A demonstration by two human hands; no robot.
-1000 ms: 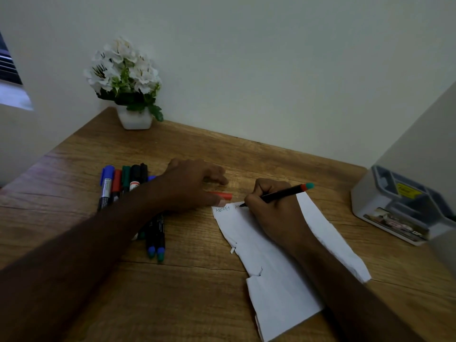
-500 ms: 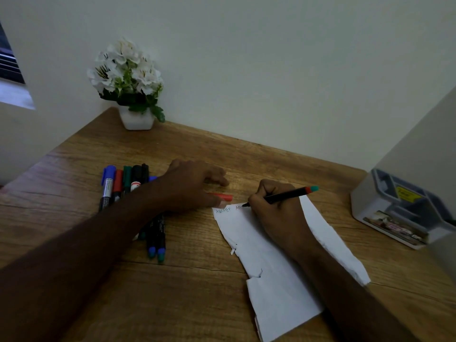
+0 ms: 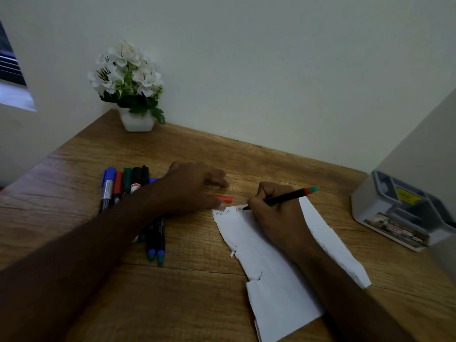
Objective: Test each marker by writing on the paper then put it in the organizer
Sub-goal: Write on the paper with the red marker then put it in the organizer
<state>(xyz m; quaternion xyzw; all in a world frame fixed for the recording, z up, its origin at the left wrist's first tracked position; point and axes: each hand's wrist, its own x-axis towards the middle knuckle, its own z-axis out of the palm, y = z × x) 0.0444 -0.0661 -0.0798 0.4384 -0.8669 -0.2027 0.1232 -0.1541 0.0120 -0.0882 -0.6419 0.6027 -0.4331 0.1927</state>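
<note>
Lower centre, the paper (image 3: 278, 280) lay pinned at its top corner by the left hand (image 3: 190, 186), fingers spread flat, so the right hand (image 3: 274, 215) gripping the marker (image 3: 283, 198) could write steadily. At right waited the organizer (image 3: 404, 213).

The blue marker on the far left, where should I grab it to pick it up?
Pinch the blue marker around its grey middle barrel, coming from above and its open left side. It lies flat at the row's edge; the red marker crowds its right.
</note>
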